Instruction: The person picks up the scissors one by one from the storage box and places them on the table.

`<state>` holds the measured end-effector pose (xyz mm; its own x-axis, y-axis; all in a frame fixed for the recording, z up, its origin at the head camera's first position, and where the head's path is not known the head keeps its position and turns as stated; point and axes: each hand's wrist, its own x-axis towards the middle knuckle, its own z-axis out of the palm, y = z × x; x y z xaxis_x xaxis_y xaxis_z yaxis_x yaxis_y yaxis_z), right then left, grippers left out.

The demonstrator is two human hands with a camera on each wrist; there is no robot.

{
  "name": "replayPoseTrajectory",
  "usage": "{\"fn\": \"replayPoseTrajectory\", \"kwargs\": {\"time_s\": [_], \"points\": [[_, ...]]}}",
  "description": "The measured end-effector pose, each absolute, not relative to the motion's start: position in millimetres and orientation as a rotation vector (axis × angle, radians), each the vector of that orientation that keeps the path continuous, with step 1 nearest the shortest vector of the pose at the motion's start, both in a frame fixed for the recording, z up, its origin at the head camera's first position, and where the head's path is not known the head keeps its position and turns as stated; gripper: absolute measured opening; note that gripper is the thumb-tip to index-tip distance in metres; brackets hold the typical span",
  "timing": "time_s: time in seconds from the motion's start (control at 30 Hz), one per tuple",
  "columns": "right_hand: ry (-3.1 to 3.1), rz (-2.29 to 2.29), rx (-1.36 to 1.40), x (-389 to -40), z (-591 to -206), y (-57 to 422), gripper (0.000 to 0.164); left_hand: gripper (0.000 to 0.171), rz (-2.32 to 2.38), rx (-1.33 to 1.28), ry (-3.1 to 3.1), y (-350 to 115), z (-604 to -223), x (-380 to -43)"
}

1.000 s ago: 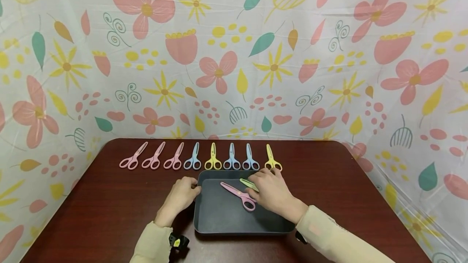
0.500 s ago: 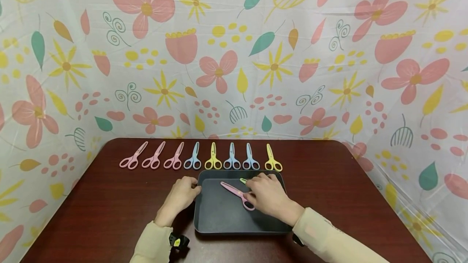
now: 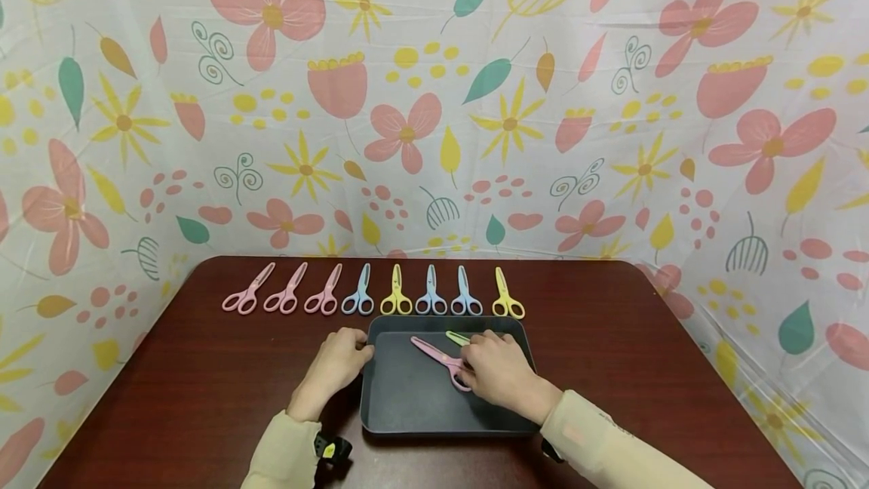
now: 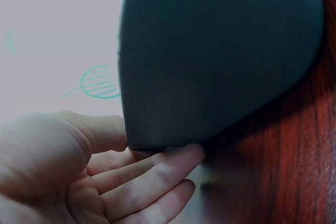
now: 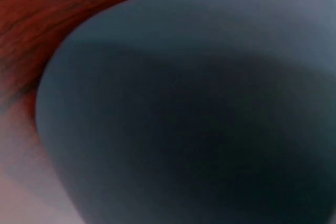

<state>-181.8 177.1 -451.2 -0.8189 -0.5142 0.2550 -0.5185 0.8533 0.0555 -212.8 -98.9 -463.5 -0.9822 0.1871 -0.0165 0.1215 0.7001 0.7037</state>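
Observation:
A dark grey tray lies on the table. On its left rim rests my left hand; the left wrist view shows that hand's thumb at the rim and the fingers along the outer wall, pinching the tray. Inside the tray is a pair of pink scissors, blades toward the back left. My right hand reaches over the tray with fingers curled at the pink handles, gripping them. Partly under that hand lies a pair of green scissors, only its blade end showing. The right wrist view shows just the tray.
Behind the tray runs a row of scissors: several pink, a blue pair, a yellow pair, two more blue, and a yellow pair at the right end. The brown table meets a flowered cloth at the back.
My right hand has shifted from over the green scissors down to the pink scissors' handles, and the pink pair has moved very slightly. The left hand stays at the tray's rim.

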Motion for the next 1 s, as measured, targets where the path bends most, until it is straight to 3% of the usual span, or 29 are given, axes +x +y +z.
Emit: {"fn": "replayPoseTrajectory", "kwargs": {"time_s": [0.2,1.0], "points": [[-2.826,0.029,0.758,-182.9,-454.9,178.1,0.031,0.021,1.168,0.267,2.813,-98.8,-464.2,-212.3],[-2.935,0.100,0.668,-184.2,-458.4,176.3,0.028,0.026,1.161,0.256,2.815,-98.1,-464.6,-212.5]]}}
